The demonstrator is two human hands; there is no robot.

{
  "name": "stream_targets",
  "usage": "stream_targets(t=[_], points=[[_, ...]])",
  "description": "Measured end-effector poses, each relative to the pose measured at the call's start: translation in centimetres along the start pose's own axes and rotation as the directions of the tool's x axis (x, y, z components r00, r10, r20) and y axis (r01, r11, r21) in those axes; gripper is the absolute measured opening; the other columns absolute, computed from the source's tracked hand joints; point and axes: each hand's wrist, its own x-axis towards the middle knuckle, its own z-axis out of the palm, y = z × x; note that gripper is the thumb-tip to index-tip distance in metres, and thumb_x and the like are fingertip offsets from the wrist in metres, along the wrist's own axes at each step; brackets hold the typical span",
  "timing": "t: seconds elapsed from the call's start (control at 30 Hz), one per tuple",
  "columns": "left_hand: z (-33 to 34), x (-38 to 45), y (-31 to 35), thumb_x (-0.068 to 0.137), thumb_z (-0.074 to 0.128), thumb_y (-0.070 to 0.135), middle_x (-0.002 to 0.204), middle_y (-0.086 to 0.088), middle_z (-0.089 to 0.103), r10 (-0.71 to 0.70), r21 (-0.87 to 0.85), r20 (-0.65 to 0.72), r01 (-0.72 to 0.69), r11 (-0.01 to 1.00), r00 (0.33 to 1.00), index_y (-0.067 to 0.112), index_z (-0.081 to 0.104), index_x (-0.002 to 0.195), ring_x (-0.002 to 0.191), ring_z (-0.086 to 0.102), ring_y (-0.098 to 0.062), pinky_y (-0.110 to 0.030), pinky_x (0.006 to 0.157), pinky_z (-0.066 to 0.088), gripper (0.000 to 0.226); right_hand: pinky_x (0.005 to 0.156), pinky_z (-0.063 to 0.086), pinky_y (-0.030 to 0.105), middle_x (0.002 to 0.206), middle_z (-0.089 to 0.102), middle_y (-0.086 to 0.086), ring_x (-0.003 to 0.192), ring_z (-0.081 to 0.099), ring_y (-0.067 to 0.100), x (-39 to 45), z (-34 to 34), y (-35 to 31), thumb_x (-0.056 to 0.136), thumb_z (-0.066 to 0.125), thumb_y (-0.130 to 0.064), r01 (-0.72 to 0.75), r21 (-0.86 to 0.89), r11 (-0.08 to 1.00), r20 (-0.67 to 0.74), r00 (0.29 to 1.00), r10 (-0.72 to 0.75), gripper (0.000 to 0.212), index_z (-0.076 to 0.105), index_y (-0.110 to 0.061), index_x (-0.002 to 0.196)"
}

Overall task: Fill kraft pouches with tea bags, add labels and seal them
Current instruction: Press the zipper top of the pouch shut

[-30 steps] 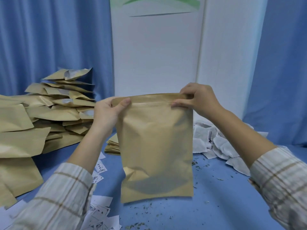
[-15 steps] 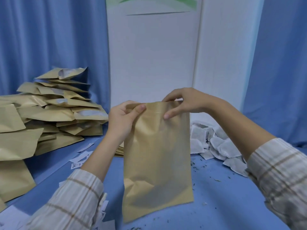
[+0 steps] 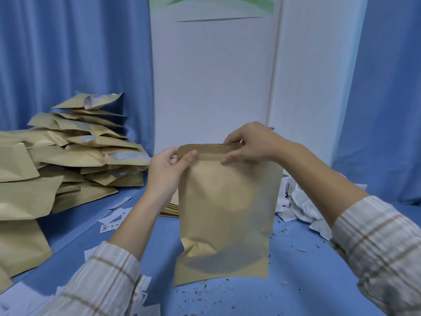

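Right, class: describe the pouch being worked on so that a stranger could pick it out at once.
Start at the white panel between the blue curtains, then drop to the blue table. The pouch stands upright there, its top strip pinched by the left hand and right hand. Unlike the heap of kraft pouches lying flat at the left, it stands alone.

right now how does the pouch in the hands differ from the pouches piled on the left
The held pouch stands upright on the table, pinched at its top by the left hand and right hand; the piled pouches lie flat, stacked and untouched. It stands alone; they overlap. Both are tan kraft paper.
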Motion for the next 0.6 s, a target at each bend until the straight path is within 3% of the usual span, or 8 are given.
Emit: stream_targets(t=[0.07,0.17,0.27,0.33,0.4,0.47,0.53,0.6], points=[[0.4,0.0,-0.1,0.078,0.072,0.020,0.072,0.004,0.072,0.006,0.001,-0.061,-0.006,1.000,0.998,0.014,0.068,0.078,0.067,0.063,-0.009,-0.016,0.060,0.051,0.006,0.069,0.046,0.013,0.083,0.068,-0.015,0.079,0.060,0.000,0.4,0.2,-1.2,0.073,0.071,-0.044,0.046,0.028,0.999,0.020,0.999,-0.046,0.022,0.070,-0.029,0.090],[0.9,-0.1,0.0,0.075,0.075,0.021,0.068,0.001,0.070,0.004,0.000,-0.103,-0.004,1.000,0.995,0.012,0.070,0.071,0.062,0.061,-0.009,-0.018,0.057,0.048,0.011,0.058,0.039,0.003,0.076,0.067,-0.016,0.070,0.057,-0.006,1.2,0.4,-2.8,0.077,0.069,-0.040,0.091,0.026,0.996,0.020,0.996,-0.092,0.016,0.072,-0.027,0.087],[1.0,-0.3,-0.1,0.074,0.075,0.029,0.076,-0.011,0.063,-0.018,0.001,-0.109,0.019,1.000,0.994,-0.004,0.067,0.080,0.070,0.055,-0.017,-0.030,0.067,0.043,0.034,0.056,0.038,0.005,0.077,0.066,-0.010,0.068,0.055,-0.002,1.3,0.5,-3.1,0.079,0.067,-0.039,0.077,-0.007,0.997,0.041,0.996,-0.076,0.019,0.071,-0.023,0.087],[0.8,-0.7,-0.2,0.069,0.074,0.039,0.081,-0.012,0.064,-0.059,-0.033,-0.102,0.056,0.998,0.993,-0.003,0.068,0.084,0.074,0.056,-0.019,-0.033,0.071,0.044,0.046,0.056,0.038,0.006,0.077,0.065,-0.011,0.069,0.055,0.000,1.2,0.6,-3.0,0.080,0.066,-0.039,0.079,-0.011,0.997,0.043,0.996,-0.079,0.019,0.071,-0.022,0.087],[0.7,-1.0,-0.1,0.066,0.071,0.043,0.080,-0.008,0.068,-0.112,-0.087,-0.101,0.103,0.991,0.989,0.006,0.070,0.082,0.075,0.060,-0.017,-0.030,0.071,0.048,0.041,0.054,0.038,0.010,0.070,0.061,-0.011,0.066,0.052,0.002,1.2,0.8,-3.2,0.082,0.065,-0.037,0.081,-0.033,0.996,0.056,0.995,-0.079,0.017,0.069,-0.020,0.085],[0.8,-1.0,-0.1,0.073,0.071,0.035,0.075,-0.005,0.067,-0.106,-0.088,-0.142,0.094,0.992,0.984,0.010,0.070,0.078,0.072,0.059,-0.015,-0.027,0.069,0.048,0.026,0.055,0.035,0.022,0.060,0.049,-0.006,0.060,0.045,0.010,1.3,1.2,-3.5,0.085,0.063,-0.034,0.096,-0.105,0.990,0.061,0.994,-0.090,0.022,0.062,-0.015,0.074],[0.9,-0.9,-0.2,0.078,0.072,0.027,0.066,0.000,0.064,-0.061,-0.058,-0.249,0.048,0.997,0.967,0.012,0.067,0.072,0.065,0.056,-0.011,-0.023,0.065,0.046,0.017,0.057,0.030,0.030,0.055,0.037,-0.002,0.057,0.037,0.015,1.3,1.6,-3.9,0.085,0.061,-0.032,0.104,-0.149,0.983,0.033,0.994,-0.100,0.031,0.049,-0.011,0.065],[1.3,-0.8,-0.4,0.079,0.072,0.026,0.055,0.010,0.062,0.022,0.005,-0.337,-0.021,1.000,0.941,0.016,0.065,0.066,0.055,0.053,-0.002,-0.017,0.058,0.043,0.018,0.056,0.030,0.029,0.055,0.040,-0.002,0.055,0.038,0.013,1.4,1.6,-4.2,0.084,0.061,-0.036,0.099,-0.116,0.988,0.026,0.995,-0.096,0.032,0.052,-0.011,0.066]])
